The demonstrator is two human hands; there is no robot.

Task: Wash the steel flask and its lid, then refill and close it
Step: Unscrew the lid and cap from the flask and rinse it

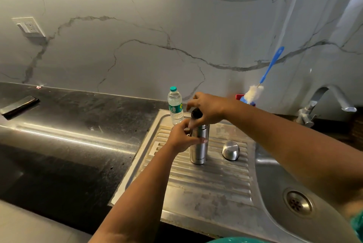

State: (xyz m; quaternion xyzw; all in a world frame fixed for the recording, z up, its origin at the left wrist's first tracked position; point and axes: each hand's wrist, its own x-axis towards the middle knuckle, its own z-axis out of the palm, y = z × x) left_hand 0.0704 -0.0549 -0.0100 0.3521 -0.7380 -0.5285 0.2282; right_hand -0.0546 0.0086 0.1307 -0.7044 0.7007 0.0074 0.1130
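While the steel flask point(198, 144) stands upright on the ribbed draining board point(206, 179) just below the middle of the frame, two hands work at it. The left hand point(181, 138) curls round the flask's upper body from the left side, fingers wrapped across its front. The right hand point(206, 108) comes in from the right and pinches a dark stopper point(196, 114) at the flask's mouth; whether it is seated I cannot tell. Behind the flask, one plastic water bottle point(175, 106) with a green cap holds clear water. One steel cap point(230, 150) lies on the board just right of the flask. One bottle brush point(261, 83) leans against the wall, upper right. One phone point(18, 105) rests at far left.
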